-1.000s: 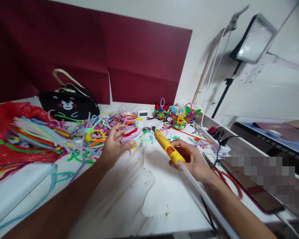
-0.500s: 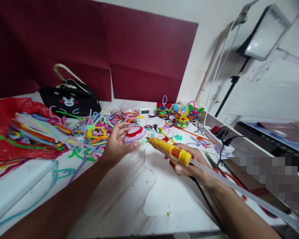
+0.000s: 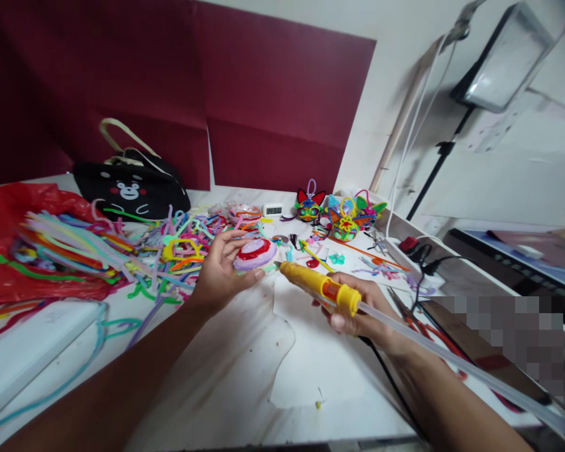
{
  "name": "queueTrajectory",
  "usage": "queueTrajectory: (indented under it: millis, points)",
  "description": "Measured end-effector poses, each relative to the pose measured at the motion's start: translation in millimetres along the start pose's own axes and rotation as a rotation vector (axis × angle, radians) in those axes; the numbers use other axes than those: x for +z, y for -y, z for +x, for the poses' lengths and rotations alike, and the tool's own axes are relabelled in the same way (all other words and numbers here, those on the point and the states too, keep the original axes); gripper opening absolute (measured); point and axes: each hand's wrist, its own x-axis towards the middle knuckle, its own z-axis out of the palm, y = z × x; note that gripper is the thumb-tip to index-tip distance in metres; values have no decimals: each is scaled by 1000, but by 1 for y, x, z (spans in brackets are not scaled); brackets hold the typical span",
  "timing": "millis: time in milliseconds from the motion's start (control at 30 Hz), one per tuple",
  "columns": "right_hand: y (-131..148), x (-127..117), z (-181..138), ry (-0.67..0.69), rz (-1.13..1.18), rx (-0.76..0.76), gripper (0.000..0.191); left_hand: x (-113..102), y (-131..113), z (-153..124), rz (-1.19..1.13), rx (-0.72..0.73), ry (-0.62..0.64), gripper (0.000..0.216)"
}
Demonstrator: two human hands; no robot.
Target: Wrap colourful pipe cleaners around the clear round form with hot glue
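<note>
Between the thumb and fingers of my left hand is a round lilac craft piece with red rings, made of coiled fuzzy stems. My right hand is closed around a yellow hot glue gun. A long translucent glue stick sticks out of its back end. The gun's nozzle points left, close to the right edge of the lilac piece; whether it touches cannot be made out. A sheet of white paper lies on the table below the gun.
Loose pipe cleaners heap at the left, with more in a red plastic bag. Behind stand a black bag, a small digital clock and several finished cat-face ornaments. Scissors and a power strip lie at right.
Almost nothing differs. The glue gun's nozzle sits very slightly further left, and both hands keep their holds on the lilac piece and the gun.
</note>
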Motion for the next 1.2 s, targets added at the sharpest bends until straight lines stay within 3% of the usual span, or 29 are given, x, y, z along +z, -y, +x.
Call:
queueTrajectory:
  millis: [1200]
  points:
    - [3, -1, 2, -30, 21, 3, 36, -2, 2, 1, -2, -20, 18, 81]
